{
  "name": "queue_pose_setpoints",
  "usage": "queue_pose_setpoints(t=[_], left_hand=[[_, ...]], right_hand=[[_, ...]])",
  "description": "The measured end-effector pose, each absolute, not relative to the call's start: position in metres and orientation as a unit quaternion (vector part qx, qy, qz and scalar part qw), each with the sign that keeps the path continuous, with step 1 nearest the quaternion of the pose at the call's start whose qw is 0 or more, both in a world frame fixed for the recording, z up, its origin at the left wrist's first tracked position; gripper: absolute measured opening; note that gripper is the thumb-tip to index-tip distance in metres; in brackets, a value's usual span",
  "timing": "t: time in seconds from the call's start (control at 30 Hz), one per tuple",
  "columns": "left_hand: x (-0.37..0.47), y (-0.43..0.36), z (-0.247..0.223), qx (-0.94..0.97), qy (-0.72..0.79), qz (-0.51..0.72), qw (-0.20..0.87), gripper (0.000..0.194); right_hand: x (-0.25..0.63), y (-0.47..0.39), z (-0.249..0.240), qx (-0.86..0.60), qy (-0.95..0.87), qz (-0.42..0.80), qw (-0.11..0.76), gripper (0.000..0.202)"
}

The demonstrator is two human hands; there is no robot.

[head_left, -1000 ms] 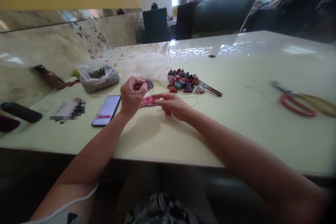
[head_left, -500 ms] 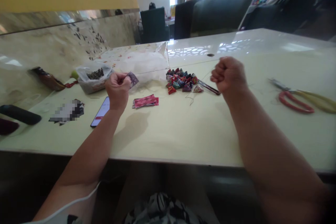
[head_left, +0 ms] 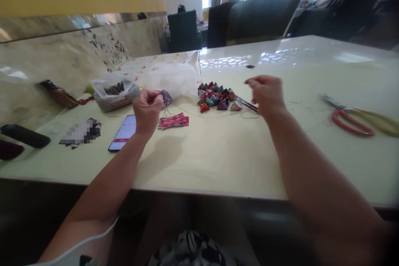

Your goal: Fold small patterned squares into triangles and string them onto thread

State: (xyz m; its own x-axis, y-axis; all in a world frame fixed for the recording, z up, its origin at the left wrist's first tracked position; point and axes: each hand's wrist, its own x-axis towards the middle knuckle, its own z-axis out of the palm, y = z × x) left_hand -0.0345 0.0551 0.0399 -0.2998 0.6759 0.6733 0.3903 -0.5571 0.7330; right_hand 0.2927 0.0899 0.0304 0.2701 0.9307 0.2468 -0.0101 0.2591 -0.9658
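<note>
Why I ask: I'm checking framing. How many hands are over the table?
2: the left hand, holding a purple patch; the right hand, right of the colorful pile.

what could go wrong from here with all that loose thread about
The slack thread curls near the metal tool by the right hand, so it might snag there. Thread also hangs from the purple cloth in the left hand beside the red strips; a tug could perhaps shift them. The left wrist is close to the phone and might nudge it.
</note>
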Motion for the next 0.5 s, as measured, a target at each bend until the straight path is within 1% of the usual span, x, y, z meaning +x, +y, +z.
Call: queue_pose_setpoints(t=[0.03, 0.07, 0.17, 0.23, 0.33, 0.4, 0.5], left_hand=[[-0.032, 0.053, 0.039, 0.585, 0.457, 0.660, 0.113, 0.005], [-0.029, 0.050, 0.038, 0.589, 0.454, 0.658, 0.119, 0.004], [-0.019, 0.043, 0.035, 0.601, 0.445, 0.648, 0.145, 0.004], [-0.013, 0.038, 0.032, 0.609, 0.440, 0.637, 0.172, 0.004], [-0.009, 0.035, 0.028, 0.618, 0.429, 0.625, 0.207, 0.005], [-0.010, 0.036, 0.026, 0.617, 0.429, 0.624, 0.214, 0.005], [-0.017, 0.045, 0.024, 0.603, 0.446, 0.625, 0.216, 0.005]], right_hand=[[0.272, 0.083, 0.032, -0.494, -0.486, 0.364, 0.622, 0.004], [0.252, 0.075, 0.033, -0.487, -0.507, 0.391, 0.594, 0.009], [0.202, 0.049, 0.031, -0.418, -0.547, 0.532, 0.493, 0.023], [0.181, 0.035, 0.026, -0.375, -0.557, 0.603, 0.432, 0.031], [0.170, 0.026, 0.021, -0.320, -0.575, 0.660, 0.363, 0.025], [0.174, 0.027, 0.023, -0.296, -0.564, 0.676, 0.370, 0.032], [0.192, 0.036, 0.032, -0.299, -0.512, 0.663, 0.456, 0.042]])
